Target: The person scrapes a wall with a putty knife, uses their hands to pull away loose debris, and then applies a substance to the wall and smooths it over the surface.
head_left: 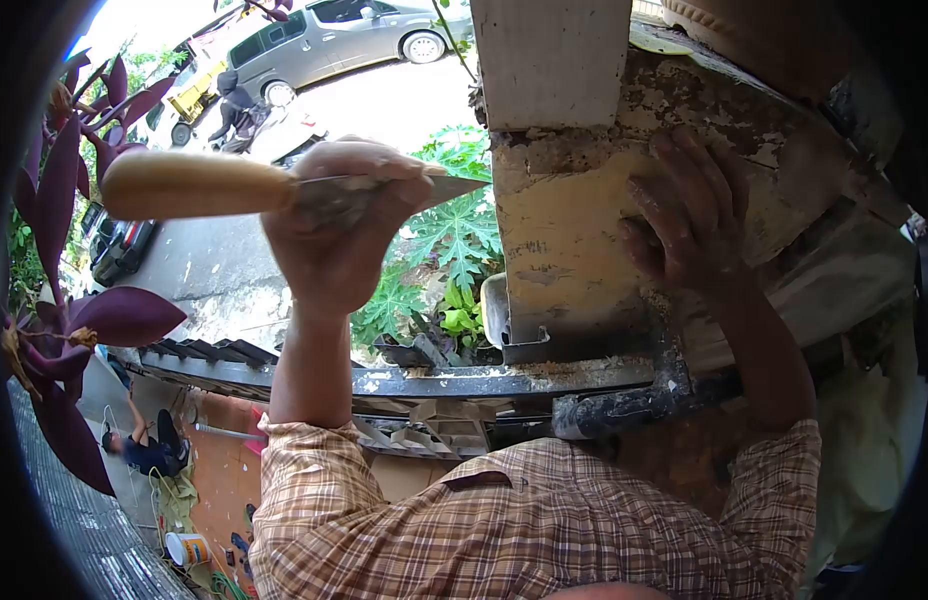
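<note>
One trowel (199, 186) in closed left hand (339, 215); right hand (692, 215) part-open against one peeling wall (559, 235).

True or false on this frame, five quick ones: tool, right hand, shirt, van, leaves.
1. The left hand holds a pointed trowel. True.
2. The right hand grips a brush. False: it holds no tool and lies against the peeling beige surface.
3. The shirt is solid blue. False: brown and white checks.
4. A grey van shows beyond the left hand. True.
5. The leaves at far left are yellow. False: purple.
</note>
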The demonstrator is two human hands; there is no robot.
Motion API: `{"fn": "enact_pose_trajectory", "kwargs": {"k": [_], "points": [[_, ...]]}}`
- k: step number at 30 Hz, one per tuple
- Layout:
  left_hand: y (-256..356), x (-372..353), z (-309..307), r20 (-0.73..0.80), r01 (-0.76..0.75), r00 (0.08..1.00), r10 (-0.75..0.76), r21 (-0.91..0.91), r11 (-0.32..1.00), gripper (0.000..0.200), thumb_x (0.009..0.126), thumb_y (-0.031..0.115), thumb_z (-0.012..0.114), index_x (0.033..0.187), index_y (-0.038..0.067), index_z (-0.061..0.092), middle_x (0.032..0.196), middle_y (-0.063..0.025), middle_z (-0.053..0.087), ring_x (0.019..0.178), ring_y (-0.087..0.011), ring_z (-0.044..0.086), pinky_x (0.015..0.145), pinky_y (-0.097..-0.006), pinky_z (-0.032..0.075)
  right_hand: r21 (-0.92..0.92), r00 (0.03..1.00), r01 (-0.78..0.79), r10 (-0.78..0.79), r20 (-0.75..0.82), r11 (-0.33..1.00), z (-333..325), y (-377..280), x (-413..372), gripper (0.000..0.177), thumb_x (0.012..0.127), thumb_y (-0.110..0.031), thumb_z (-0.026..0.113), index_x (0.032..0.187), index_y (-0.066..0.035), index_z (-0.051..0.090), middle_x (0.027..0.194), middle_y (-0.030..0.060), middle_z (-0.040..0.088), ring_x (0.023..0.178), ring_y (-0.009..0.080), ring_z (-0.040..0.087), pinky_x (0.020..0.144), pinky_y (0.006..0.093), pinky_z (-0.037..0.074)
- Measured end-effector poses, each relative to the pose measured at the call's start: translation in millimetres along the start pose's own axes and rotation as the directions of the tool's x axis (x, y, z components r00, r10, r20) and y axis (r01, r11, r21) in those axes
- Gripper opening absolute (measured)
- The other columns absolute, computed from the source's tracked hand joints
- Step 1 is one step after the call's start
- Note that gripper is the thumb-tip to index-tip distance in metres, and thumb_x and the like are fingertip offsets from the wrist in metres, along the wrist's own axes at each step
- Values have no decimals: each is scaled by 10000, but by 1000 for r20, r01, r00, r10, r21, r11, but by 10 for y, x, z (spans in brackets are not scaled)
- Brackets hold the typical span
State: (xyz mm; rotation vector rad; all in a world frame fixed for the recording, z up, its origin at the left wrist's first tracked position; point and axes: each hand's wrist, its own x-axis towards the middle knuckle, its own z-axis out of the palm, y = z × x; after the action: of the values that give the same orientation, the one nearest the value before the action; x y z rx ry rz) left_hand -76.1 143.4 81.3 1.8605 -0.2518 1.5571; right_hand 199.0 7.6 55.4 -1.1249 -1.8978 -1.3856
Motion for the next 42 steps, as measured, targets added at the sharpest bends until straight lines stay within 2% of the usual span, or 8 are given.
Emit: {"fn": "enact_pose_trajectory", "kwargs": {"k": [3, 10, 18, 21, 25, 30, 33, 42], "points": [[-8, 17, 131, 68, 75, 995, -77, 27, 997, 190, 803, -141, 638, 961, -38, 621, 896, -124, 663, 839, -175, 658, 744, -280, 563, 1, 1000, -7, 7, -5, 1000, -13, -13, -1, 340, 852, -205, 609, 1180, -175, 522, 1338, 90, 509, 1257, 281, 471, 1054, 479, 363], [-134, 179, 77, 252, -236, 948, 196, 137, 962, 224, 770, -123, 688, 971, -44, 630, 850, -120, 673, 803, -160, 668, 694, -269, 565, 14, 1000, -2, 2, -26, 1000, 13, -10, -11, 352, 834, -193, 616, 1172, -174, 519, 1342, 86, 508, 1260, 271, 470, 1057, 472, 368], [-217, 170, 59, 221, -153, 967, 129, 97, 983, 202, 769, -121, 687, 948, -39, 641, 820, -133, 677, 731, -159, 661, 627, -270, 552, 33, 999, 0, 1, -39, 999, 10, 10, -14, 340, 833, -195, 620, 1158, -173, 524, 1334, 96, 514, 1245, 273, 488, 1052, 470, 376], [-195, 133, 117, 399, -207, 909, 125, 170, 963, 202, 751, -117, 697, 920, -22, 641, 795, -122, 679, 698, -166, 658, 613, -259, 531, -13, 997, 72, -72, 3, 997, 16, 43, -30, 376, 913, -311, 541, 1249, -152, 488, 1338, 167, 480, 1262, 332, 458, 1041, 517, 337], [-128, 195, 87, 299, -292, 928, 221, 216, 932, 205, 747, -99, 700, 923, -15, 638, 792, -110, 677, 706, -167, 657, 594, -263, 512, 48, 999, 6, -4, -42, 999, 6, 12, 11, 404, 790, -168, 656, 1172, -169, 523, 1336, 99, 513, 1243, 276, 493, 1037, 475, 391], [-151, 136, 16, 164, -13, 986, 3, 59, 998, 227, 749, -114, 692, 948, -23, 631, 779, -105, 668, 708, -163, 648, 623, -264, 521, 46, 998, 9, -7, -55, 999, 28, -5, -6, 408, 787, -169, 663, 1170, -165, 524, 1337, 95, 512, 1250, 279, 486, 1024, 480, 402], [-192, 133, 81, 408, -232, 902, 140, 185, 955, 233, 735, -116, 703, 936, -23, 630, 800, -111, 677, 699, -158, 649, 614, -262, 520, 46, 999, 3, 0, -53, 999, 18, -14, -16, 410, 782, -176, 671, 1165, -169, 525, 1340, 91, 511, 1258, 273, 478, 1025, 476, 402], [-220, 155, 35, 312, -260, 931, 187, 210, 943, 231, 739, -118, 695, 934, -21, 618, 788, -114, 676, 683, -170, 657, 601, -258, 523, 79, 999, -1, 5, -49, 997, 28, 16, -1, 392, 787, -192, 675, 1152, -174, 532, 1352, 78, 505, 1271, 262, 465, 1026, 467, 402]]}}
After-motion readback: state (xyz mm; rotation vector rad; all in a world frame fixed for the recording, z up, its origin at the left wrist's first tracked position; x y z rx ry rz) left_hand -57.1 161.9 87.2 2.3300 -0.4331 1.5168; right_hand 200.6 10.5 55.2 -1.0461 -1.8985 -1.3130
